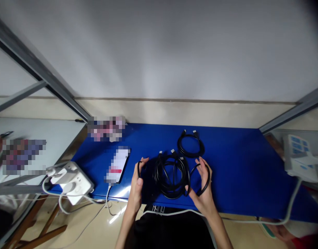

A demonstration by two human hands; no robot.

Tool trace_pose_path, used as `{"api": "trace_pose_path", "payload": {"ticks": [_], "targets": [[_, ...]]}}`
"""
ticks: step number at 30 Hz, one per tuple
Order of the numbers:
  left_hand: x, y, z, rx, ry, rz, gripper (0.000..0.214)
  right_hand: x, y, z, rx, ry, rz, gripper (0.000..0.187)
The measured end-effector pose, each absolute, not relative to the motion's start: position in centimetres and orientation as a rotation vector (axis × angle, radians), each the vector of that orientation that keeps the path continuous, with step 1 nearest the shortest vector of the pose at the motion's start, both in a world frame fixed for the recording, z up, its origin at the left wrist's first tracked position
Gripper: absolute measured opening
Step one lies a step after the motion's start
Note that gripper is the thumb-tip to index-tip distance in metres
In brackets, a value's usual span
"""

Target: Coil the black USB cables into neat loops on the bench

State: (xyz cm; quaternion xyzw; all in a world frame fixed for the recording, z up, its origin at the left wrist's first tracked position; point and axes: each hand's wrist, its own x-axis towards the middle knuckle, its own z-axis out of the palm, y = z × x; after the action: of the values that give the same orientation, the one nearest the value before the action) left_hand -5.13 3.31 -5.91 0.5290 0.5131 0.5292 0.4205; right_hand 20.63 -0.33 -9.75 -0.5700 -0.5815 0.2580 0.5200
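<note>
Well beyond the fingers of our left hand [136, 192] and right hand [203, 192] stands a wall [169, 52], grey above and cream lower down. Under our fingers, and reaching off to both sides, we have a blue tabletop [236, 166]. Well to the left of the left-hand fingers, by the table's edge, sits a white power block [82, 183] with things plugged into it. Between our two sets of fingers lies a pile of black cables [171, 194], coiled in overlapping rings on the blue surface. Our right thumb is up against the pile's near right side, as far as we can see, with the fingers spread away from it. On the left, our thumb and fingers also stand apart. We cannot tell how firmly either hand grips. Just ahead of the right fingertips lies a separate black coil [191, 154], clear of the pile. To the left of the left fingers, a phone [119, 162] rests at a slant. A thin arc of black cable [139, 170] spans our left thumb and fingers, and a black loop [209, 181] hangs about the right-hand fingers. Smallest, pale connector ends [173, 151] poke up from the pile between our fingers, pointing away from us.
</note>
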Motion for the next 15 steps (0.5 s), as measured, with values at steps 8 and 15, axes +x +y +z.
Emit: {"api": "trace_pose_path", "payload": {"ticks": [8,15], "targets": [[-5.6,4.1,-6.6,1.306,1.289,1.319,0.064,21.6,-0.4,-11.0,-1.369,-1.504,0.514,0.105],[-5.9,3.5,-6.3,1.348,1.329,1.414,0.051,22.6,-1.1,-11.6,-1.332,-1.399,0.473,0.058]]}}
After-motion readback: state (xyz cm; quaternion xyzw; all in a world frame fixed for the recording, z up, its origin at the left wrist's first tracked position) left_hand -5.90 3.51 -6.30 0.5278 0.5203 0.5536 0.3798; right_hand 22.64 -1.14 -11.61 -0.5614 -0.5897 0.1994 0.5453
